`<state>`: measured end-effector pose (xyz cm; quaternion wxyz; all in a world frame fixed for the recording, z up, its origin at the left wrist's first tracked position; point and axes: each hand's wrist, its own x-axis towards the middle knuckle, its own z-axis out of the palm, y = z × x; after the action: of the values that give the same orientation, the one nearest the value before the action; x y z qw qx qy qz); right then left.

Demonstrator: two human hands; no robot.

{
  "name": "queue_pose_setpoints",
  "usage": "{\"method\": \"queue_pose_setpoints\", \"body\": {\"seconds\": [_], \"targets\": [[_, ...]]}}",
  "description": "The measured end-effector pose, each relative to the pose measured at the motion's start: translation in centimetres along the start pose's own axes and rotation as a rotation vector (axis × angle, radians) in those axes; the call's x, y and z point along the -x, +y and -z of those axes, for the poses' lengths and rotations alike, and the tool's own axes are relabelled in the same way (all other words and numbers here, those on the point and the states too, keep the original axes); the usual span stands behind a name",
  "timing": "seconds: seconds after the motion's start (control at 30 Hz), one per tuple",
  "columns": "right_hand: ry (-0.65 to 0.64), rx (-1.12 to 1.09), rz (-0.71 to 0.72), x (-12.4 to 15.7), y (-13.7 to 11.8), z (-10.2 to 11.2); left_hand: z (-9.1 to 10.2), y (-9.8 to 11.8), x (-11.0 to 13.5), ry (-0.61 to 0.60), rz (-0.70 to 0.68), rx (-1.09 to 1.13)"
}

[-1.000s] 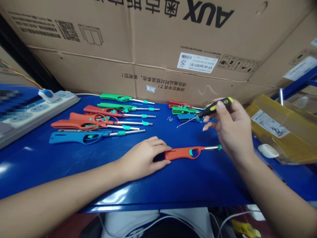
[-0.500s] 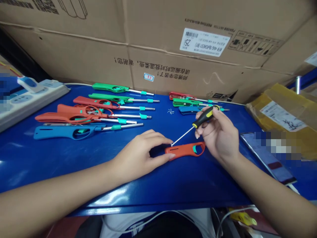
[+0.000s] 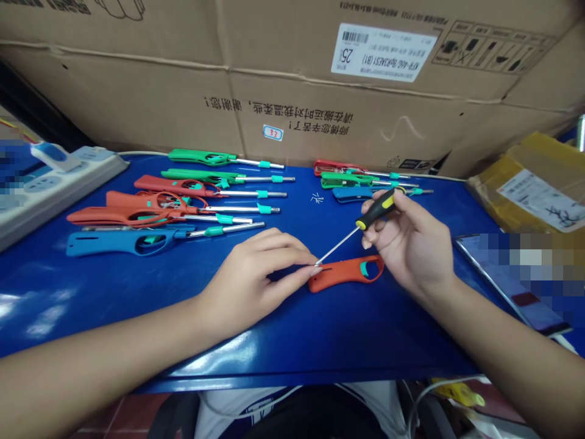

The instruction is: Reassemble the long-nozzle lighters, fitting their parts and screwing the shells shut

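An orange long-nosed lighter (image 3: 347,274) lies on the blue table (image 3: 137,292) in front of me. My left hand (image 3: 256,277) pinches its handle end between thumb and fingers. My right hand (image 3: 411,244) grips a black-and-yellow screwdriver (image 3: 377,208), whose thin metal shaft slants down to the left with its tip at the lighter's handle end, right by my left fingertips. The lighter's metal nose is hidden behind my right hand.
Several lighters in green, orange and blue (image 3: 173,201) lie in rows at the left. Three more lighters (image 3: 361,183) lie at the back centre. A white power strip (image 3: 59,180) is far left, cardboard boxes (image 3: 320,85) behind, a yellow parcel (image 3: 534,189) and a phone (image 3: 512,280) right.
My right hand came down from above the table and brought the screwdriver's tip to the orange lighter's handle end. My left hand tightened from a loose touch into a pinch on it.
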<state>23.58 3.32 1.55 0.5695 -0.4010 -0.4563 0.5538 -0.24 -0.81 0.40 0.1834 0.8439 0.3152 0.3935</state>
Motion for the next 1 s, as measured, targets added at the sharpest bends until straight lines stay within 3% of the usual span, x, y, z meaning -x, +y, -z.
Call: {"method": "queue_pose_setpoints", "body": {"seconds": [0.43, 1.0], "targets": [[-0.021, 0.069, 0.106, 0.31, -0.13, 0.02, -0.04, -0.45, -0.06, -0.008, 0.045, -0.014], [0.009, 0.035, 0.131, 0.52, -0.20, -0.29, -0.07, -0.62, -0.03, -0.025, 0.050, -0.013]]}}
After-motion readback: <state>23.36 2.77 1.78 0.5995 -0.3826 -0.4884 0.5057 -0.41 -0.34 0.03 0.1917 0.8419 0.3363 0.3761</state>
